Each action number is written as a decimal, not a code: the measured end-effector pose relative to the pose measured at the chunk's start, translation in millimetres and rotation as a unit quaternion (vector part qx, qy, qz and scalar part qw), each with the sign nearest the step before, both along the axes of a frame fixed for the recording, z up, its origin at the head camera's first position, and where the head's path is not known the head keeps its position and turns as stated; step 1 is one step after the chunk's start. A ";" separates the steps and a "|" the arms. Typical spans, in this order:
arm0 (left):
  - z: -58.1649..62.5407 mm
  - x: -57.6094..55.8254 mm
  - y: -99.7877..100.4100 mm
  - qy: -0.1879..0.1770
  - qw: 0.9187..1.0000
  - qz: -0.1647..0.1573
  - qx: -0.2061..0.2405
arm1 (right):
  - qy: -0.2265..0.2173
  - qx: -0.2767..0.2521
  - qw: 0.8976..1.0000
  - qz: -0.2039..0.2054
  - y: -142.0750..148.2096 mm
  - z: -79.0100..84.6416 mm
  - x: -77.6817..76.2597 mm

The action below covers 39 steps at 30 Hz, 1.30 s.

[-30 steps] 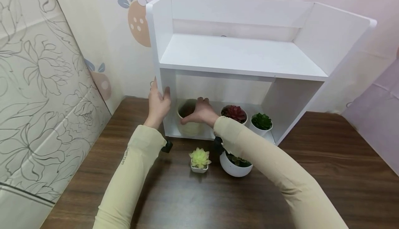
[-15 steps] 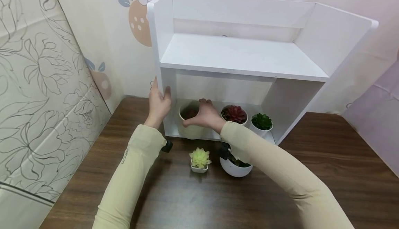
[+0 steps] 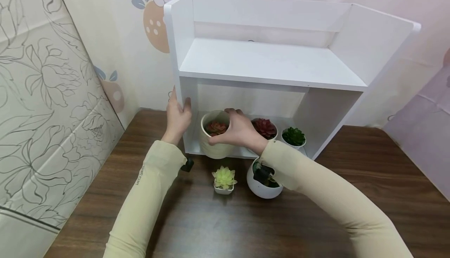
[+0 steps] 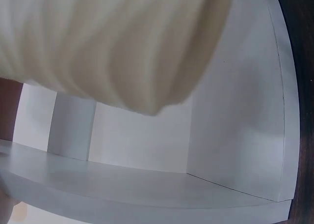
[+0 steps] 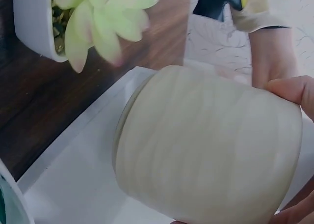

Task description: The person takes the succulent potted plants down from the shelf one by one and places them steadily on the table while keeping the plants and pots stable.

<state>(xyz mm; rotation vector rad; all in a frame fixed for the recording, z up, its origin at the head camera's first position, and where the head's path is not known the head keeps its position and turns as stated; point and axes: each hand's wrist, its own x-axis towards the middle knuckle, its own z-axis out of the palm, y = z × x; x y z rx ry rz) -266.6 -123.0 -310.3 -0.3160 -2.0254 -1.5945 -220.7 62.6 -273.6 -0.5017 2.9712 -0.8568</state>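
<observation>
My right hand (image 3: 237, 131) grips a cream ribbed pot (image 3: 211, 146) holding a reddish succulent (image 3: 216, 128). The pot is at the front left of the lower shelf, its base overlapping the shelf's front edge in the head view. Up close in the right wrist view, the pot's wall (image 5: 206, 150) lies between thumb (image 5: 294, 90) and fingers. My left hand (image 3: 178, 118) holds the left side panel of the white shelf unit (image 3: 270, 61), thumb on the inner face. In the left wrist view the cream pot (image 4: 113, 42) fills the top, in front of the white boards.
On the lower shelf, right of the pot, stand a dark red succulent (image 3: 265, 127) and a green succulent (image 3: 293, 136) in white pots. A small yellow-green succulent (image 3: 224, 178) and a round white planter (image 3: 261, 187) stand on the brown table (image 3: 211, 226) in front.
My right hand has drawn the cream pot forward and slightly right, out of the shelf's shade, so its succulent shows clearly. My left hand has stayed on the side panel.
</observation>
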 end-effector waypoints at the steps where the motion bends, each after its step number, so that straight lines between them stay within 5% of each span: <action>1: -0.1 -0.1 0.1 0.001 1.000 0.000 0.001 | 0.003 0.000 1.000 0.001 0.9 1.6 2.2; 17: -0.3 -0.9 0.3 0.007 1.000 0.003 0.002 | 0.032 -0.020 0.998 0.056 19.3 20.7 59.0; 34: -3.0 -1.6 -3.4 0.002 1.000 0.006 -0.012 | 0.065 -0.043 0.985 0.155 27.5 12.7 116.5; 39: -2.1 -1.2 -3.3 -0.007 1.000 0.008 -0.019 | 0.039 -0.040 0.982 0.181 27.7 10.8 131.9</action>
